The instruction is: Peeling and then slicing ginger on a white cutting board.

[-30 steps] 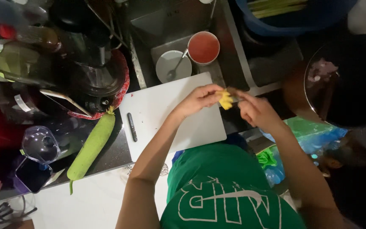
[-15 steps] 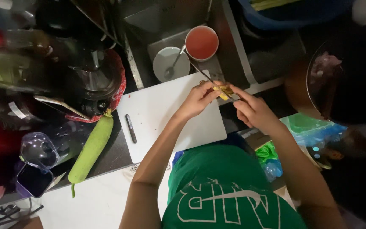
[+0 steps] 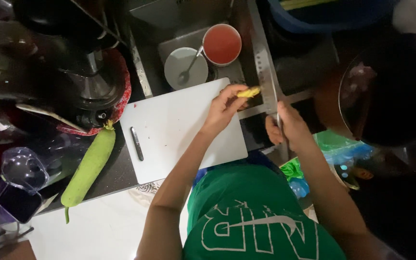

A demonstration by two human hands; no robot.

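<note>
Over the cutting board's far right corner: the work sits here, by the sink edge.
Cutting board [image 3: 179, 127]: white, bare, a small peeler-like tool lying near its left edge.
Left hand [image 3: 225, 108]: fingers pinched together on a small yellow piece [image 3: 249, 92], held just past the board's corner.
Right hand [image 3: 287, 127]: closed round the handle of a large knife [image 3: 266, 72], right of the board, blade pointing away.
Doing it well: I judge the piece should come down onto the board, fingertips curled back from the blade.
Left of the board: a long green gourd [image 3: 90, 166].

Hands now drawn apart, left hand [image 3: 225, 108] keeping the small yellow piece [image 3: 249, 92], right hand [image 3: 285, 127] pulled back gripping the long steel knife [image 3: 266, 72]
</note>
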